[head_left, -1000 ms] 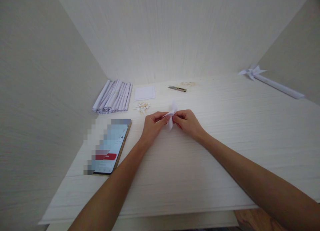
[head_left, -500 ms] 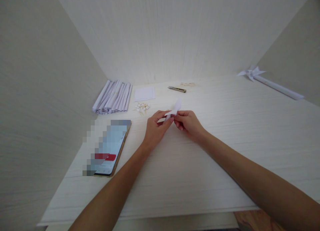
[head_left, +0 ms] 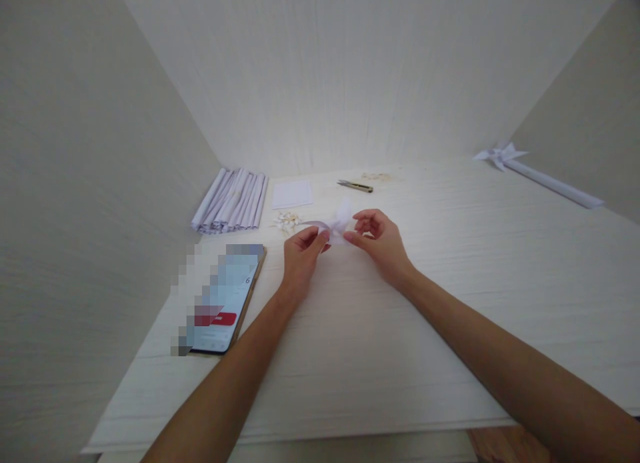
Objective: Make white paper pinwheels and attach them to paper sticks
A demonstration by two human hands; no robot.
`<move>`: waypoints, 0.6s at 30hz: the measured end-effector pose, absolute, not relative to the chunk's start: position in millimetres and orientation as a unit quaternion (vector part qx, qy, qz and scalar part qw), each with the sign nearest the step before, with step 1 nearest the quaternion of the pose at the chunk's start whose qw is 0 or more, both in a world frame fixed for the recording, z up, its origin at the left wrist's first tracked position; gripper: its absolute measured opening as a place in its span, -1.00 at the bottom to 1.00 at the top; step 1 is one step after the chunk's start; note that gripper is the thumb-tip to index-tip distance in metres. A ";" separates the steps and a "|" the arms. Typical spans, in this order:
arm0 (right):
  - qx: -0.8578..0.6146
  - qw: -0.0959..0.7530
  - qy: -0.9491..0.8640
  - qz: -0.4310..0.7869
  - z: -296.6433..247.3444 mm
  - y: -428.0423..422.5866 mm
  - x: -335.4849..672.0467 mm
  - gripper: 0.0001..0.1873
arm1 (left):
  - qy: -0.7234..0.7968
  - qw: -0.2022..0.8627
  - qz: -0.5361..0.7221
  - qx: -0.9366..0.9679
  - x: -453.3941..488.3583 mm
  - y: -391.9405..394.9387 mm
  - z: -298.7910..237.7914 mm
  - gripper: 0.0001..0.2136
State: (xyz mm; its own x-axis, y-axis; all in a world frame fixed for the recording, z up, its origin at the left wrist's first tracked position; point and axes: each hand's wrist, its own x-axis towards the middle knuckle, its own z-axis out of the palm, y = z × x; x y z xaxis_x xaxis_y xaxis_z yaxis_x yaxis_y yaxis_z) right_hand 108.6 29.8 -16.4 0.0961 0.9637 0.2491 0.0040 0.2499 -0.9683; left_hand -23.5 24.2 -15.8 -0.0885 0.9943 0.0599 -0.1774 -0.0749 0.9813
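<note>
Both my hands meet over the middle of the white table [head_left: 380,343], pinching a small folded piece of white paper [head_left: 336,224]. My left hand [head_left: 300,255] grips its left part between thumb and fingers. My right hand [head_left: 379,239] pinches its right part with thumb and forefinger, the other fingers curled. The paper is blurred and bent, with a flap sticking up. Just behind my left hand lies a small heap of tiny pale pins or beads [head_left: 287,219].
A row of rolled white paper sticks [head_left: 231,200] lies at the back left, a white paper square [head_left: 293,194] beside it. A small clipper [head_left: 355,185] sits farther back. A phone [head_left: 220,299] lies at the left. A finished paper pinwheel on a stick [head_left: 530,171] rests at the far right.
The paper has been turned and bent between my fingers, its flap shifting from upright to curled leftward. My hands stayed close together with only the fingers reworking the grip; the view tilted slightly.
</note>
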 end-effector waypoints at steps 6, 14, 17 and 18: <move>-0.375 0.540 -0.551 0.513 -18.9 34.3 109.0 -0.65 | 0.444 0.539 0.543 0.467 -23.0 22.2 -15.1 -0.82; -0.344 0.530 -0.530 0.566 -14.8 29.4 104.8 -0.67 | 0.434 0.521 0.507 0.533 -23.8 18.9 -12.9 -0.77; -0.347 0.537 -0.527 0.560 -15.3 29.5 105.1 -0.70 | 0.443 0.500 0.505 0.547 -24.4 18.4 -12.8 -0.77; -0.346 0.540 -0.528 0.557 -15.7 29.6 105.2 -0.71 | 0.446 0.492 0.504 0.553 -24.7 18.3 -12.7 -0.77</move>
State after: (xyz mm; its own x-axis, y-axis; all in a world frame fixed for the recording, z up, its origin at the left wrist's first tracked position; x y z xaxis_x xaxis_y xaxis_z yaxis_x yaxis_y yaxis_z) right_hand 105.2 29.6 -15.7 -0.1773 0.9666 0.1853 -0.2357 0.1411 -0.9615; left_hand -24.7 18.3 -12.7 0.0949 0.9884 0.1185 -0.0035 -0.1187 0.9929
